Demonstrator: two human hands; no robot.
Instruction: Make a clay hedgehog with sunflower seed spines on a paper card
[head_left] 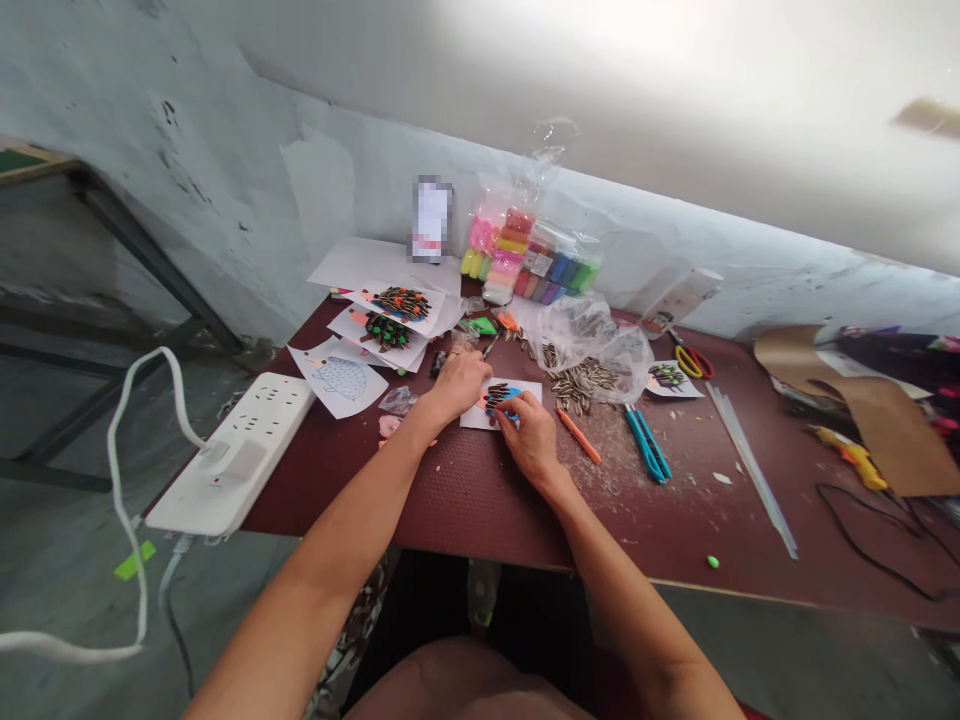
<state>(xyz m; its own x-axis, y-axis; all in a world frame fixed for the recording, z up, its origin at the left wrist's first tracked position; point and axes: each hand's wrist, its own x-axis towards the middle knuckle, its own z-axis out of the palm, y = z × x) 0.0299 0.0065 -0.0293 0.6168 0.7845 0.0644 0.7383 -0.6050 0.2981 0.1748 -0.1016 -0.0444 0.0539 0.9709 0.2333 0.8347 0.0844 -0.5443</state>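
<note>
A small white card point(531, 392) lies on the table in front of me, bearing a blue clay shape point(513, 394) stuck with dark striped sunflower seeds point(495, 399). My right hand point(531, 437) rests over the card's right side. Its thumb and forefinger are pinched together at the seeds; what they hold is too small to make out. At the card's upper left, my left hand point(459, 384) is closed with curled fingers. A thin dark object point(490, 347) shows by its fingertips, and I cannot tell whether it is held.
Loose sunflower seeds point(581, 385) spill from a clear plastic bag point(600, 335). An orange pen point(578, 435), a blue cutter point(648, 444) and scissors point(693, 362) lie rightward. Left are hedgehog cards point(386, 332), a hedgehog drawing point(337, 378) and a power strip point(232, 455). Clay packs point(529, 260) stand behind.
</note>
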